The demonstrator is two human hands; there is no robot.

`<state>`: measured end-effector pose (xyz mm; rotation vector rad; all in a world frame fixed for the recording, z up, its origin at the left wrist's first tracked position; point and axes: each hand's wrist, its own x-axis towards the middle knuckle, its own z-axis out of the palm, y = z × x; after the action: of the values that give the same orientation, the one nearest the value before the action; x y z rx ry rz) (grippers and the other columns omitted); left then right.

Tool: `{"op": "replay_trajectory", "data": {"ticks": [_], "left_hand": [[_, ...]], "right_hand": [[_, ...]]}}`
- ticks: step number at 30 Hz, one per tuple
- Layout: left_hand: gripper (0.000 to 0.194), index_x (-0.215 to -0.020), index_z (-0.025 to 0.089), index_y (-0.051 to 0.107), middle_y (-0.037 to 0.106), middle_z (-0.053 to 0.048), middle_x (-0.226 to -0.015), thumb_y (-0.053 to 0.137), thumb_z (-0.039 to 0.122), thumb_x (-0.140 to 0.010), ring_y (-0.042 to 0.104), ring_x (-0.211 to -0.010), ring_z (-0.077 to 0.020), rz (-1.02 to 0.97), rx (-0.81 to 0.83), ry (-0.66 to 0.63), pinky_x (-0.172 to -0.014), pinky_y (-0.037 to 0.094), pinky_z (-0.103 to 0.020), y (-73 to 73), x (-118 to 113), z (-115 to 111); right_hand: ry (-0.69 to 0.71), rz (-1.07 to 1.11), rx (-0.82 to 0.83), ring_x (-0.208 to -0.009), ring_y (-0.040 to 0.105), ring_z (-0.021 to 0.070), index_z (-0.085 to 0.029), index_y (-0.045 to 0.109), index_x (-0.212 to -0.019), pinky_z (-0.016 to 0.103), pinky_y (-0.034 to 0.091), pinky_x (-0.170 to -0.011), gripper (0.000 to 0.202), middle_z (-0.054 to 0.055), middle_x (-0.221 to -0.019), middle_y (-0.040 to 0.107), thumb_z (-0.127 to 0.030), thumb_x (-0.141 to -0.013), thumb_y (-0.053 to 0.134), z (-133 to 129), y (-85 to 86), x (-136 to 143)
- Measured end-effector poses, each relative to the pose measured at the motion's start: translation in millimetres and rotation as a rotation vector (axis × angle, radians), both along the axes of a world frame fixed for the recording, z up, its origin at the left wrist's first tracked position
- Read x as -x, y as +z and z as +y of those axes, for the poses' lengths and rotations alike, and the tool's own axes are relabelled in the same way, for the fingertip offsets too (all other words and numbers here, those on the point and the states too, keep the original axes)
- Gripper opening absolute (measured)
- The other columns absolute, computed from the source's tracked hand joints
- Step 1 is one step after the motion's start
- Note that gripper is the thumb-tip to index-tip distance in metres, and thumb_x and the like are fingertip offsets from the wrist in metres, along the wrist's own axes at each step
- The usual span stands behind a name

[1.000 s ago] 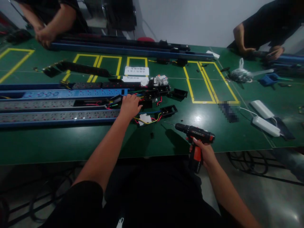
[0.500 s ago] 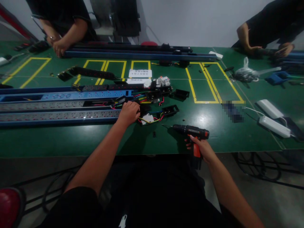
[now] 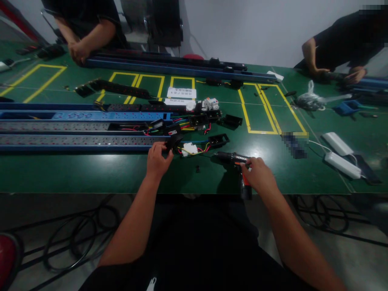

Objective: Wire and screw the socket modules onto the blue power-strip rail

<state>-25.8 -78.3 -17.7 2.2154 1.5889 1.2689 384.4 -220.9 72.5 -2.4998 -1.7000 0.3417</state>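
My left hand (image 3: 159,159) is at the right end of the nearest power strip (image 3: 91,141), thumb and fingers closed around a black plastic end piece (image 3: 175,140). Coloured wires and a white block (image 3: 189,149) lie just right of it, leading to a black socket housing (image 3: 218,140). My right hand (image 3: 260,173) has its fingers closed at the rear of a black and orange cordless drill (image 3: 232,157). The drill's thin bit points left, toward the white block. Part of its back end is hidden by my fingers.
More power strips (image 3: 75,116) lie parallel behind, with loose wiring and a black housing (image 3: 230,121). A small black part (image 3: 197,169) is near the front edge. White adapters (image 3: 342,163) lie at right. Two people work across the table.
The drill has shifted left and lower onto the tabletop, and my right hand has moved from its grip to its rear. My left hand has turned and come slightly back toward me.
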Motion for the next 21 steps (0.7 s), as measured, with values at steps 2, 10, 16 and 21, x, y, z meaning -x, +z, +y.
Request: {"op": "replay_trajectory", "data": {"ticks": [2, 10, 16, 21], "left_hand": [[0.017, -0.095, 0.026, 0.052, 0.07, -0.014, -0.122, 0.068, 0.026, -0.093, 0.068, -0.121, -0.0322, -0.035, 0.022, -0.003, -0.108, 0.053, -0.051, -3.1, 6, -6], [0.013, -0.099, 0.026, 0.052, 0.073, -0.013, -0.124, 0.065, 0.029, -0.098, 0.071, -0.116, -0.0281, -0.118, 0.048, -0.03, -0.093, 0.059, -0.043, 4.9, 5, -14], [0.015, -0.098, 0.027, 0.052, 0.072, -0.011, -0.122, 0.067, 0.025, -0.096, 0.07, -0.116, -0.028, -0.086, 0.008, -0.093, -0.098, 0.058, -0.045, 23.7, 1, 9], [0.015, -0.099, 0.027, 0.052, 0.07, -0.011, -0.124, 0.066, 0.025, -0.096, 0.068, -0.119, -0.0279, -0.081, 0.031, -0.119, -0.1, 0.058, -0.045, 23.9, -8, 29]], "right_hand": [[0.075, -0.042, -0.115, -0.1, 0.06, 0.0194, -0.017, 0.069, -0.122, 0.032, 0.044, -0.089, 0.048, 0.015, -0.121, 0.066, -0.056, -0.104, 0.047, 22, 9.3, 25], [0.672, -0.097, -0.009, -0.132, 0.052, 0.0333, -0.013, 0.064, -0.139, 0.047, 0.039, -0.115, 0.054, 0.019, -0.14, 0.059, -0.043, -0.094, 0.067, 132, -17.7, 148], [0.683, -0.037, 0.01, -0.131, 0.055, 0.0316, -0.013, 0.06, -0.137, 0.042, 0.037, -0.115, 0.059, 0.019, -0.141, 0.06, -0.049, -0.091, 0.071, 146, -30.9, 151], [0.677, 0.08, 0.095, -0.133, 0.058, 0.0274, -0.014, 0.053, -0.139, 0.035, 0.038, -0.112, 0.069, 0.016, -0.142, 0.062, -0.058, -0.09, 0.074, 153, -32.4, 145]]}}
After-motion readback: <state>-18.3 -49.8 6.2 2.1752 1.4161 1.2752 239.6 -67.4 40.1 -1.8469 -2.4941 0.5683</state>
